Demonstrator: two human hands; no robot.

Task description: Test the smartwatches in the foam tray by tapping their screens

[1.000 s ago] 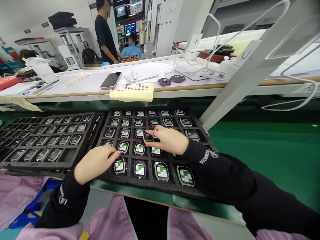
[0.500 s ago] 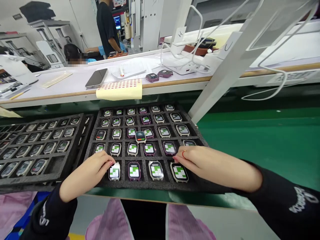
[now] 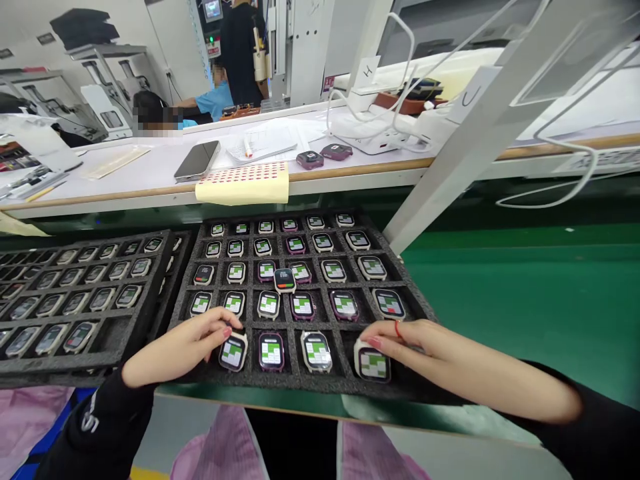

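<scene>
Mid-check of the front row, the left hand [image 3: 175, 350] pinches one watch [image 3: 233, 352], the right hand [image 3: 425, 353] fingers another watch [image 3: 373, 363]; lifting them seems next.

left hand [image 3: 173, 350] lifting white watch [image 3: 233, 352], right hand [image 3: 425, 353] gripping another watch [image 3: 373, 363]

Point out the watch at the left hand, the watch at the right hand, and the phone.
left-hand watch [image 3: 233, 352], head view, screen.
right-hand watch [image 3: 373, 364], head view, screen.
phone [image 3: 197, 161], head view, dark glass.
</scene>
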